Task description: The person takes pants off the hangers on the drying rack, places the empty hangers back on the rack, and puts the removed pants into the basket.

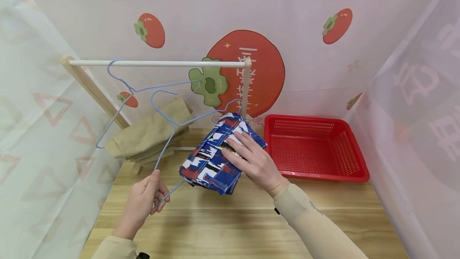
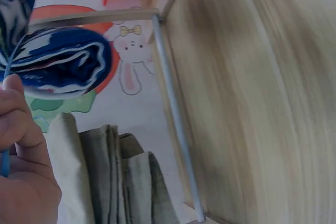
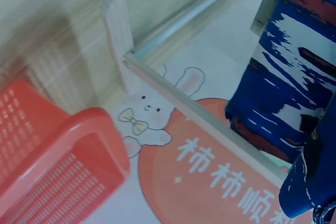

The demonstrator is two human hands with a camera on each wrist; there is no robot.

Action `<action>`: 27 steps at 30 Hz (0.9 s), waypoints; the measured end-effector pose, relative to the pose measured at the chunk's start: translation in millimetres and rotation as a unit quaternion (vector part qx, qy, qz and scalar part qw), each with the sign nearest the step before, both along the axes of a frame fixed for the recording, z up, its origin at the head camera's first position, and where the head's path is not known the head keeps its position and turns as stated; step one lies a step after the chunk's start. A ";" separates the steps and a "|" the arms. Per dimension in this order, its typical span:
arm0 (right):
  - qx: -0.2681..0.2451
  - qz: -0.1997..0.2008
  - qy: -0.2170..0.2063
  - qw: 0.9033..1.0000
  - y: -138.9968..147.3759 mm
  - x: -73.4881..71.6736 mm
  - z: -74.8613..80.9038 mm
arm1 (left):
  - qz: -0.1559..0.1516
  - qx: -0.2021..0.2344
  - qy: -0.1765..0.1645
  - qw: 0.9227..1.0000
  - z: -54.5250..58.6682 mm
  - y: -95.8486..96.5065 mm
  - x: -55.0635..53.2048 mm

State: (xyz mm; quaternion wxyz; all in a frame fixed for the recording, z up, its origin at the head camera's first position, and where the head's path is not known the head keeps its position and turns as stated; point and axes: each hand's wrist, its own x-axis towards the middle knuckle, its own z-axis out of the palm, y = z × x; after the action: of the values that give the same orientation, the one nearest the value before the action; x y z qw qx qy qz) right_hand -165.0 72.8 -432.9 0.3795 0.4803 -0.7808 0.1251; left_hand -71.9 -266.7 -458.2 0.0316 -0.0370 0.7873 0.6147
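Note:
My left hand (image 1: 145, 197) pinches a blue wire hanger (image 1: 167, 147) at its lower left corner, thumb on top and fingers curled beneath. A folded blue, white and red patterned garment (image 1: 212, 167) with stitched seams hangs over the hanger's bottom bar, hiding much of that bar. My right hand (image 1: 253, 165) lies on the garment's upper face, its fingers extended across the cloth and its thumb hidden. In the left wrist view, the garment's rolled layers (image 2: 68, 61) show end-on beyond the left fingertips. From the right wrist, the garment (image 3: 289, 87) appears, but the right hand does not.
Behind the left hand, a second blue hanger (image 1: 120, 75) hooks over the white rail (image 1: 158, 63) of a wooden-legged rack, with a folded khaki garment (image 1: 154, 131) below it. A red perforated basket (image 1: 355, 159) stands at the right on the wooden table (image 1: 251, 227). Printed curtains enclose the sides and back.

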 end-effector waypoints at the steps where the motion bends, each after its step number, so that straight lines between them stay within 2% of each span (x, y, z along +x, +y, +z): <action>1: -0.002 0.000 0.006 1.000 -0.8 0.5 1.5 | 0.003 -0.008 0.002 1.000 -1.4 0.6 -0.4; 9: -0.025 0.010 0.054 0.998 -7.0 1.0 10.4 | 0.028 -0.038 0.012 0.999 -8.8 4.9 -2.8; 15: -0.042 0.011 0.060 0.997 -7.9 3.7 18.5 | 0.039 -0.053 0.016 0.998 -12.4 6.8 -6.0; 27: -0.064 0.009 0.055 0.996 -4.4 10.9 35.3 | 0.060 -0.096 0.017 0.993 -27.0 3.6 -12.4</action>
State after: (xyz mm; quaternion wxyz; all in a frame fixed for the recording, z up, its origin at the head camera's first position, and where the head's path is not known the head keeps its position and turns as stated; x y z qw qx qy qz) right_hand -154.1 68.4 -397.7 0.4502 0.4686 -0.7448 0.1517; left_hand -84.3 -263.2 -485.2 -0.0224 -0.0766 0.8396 0.5373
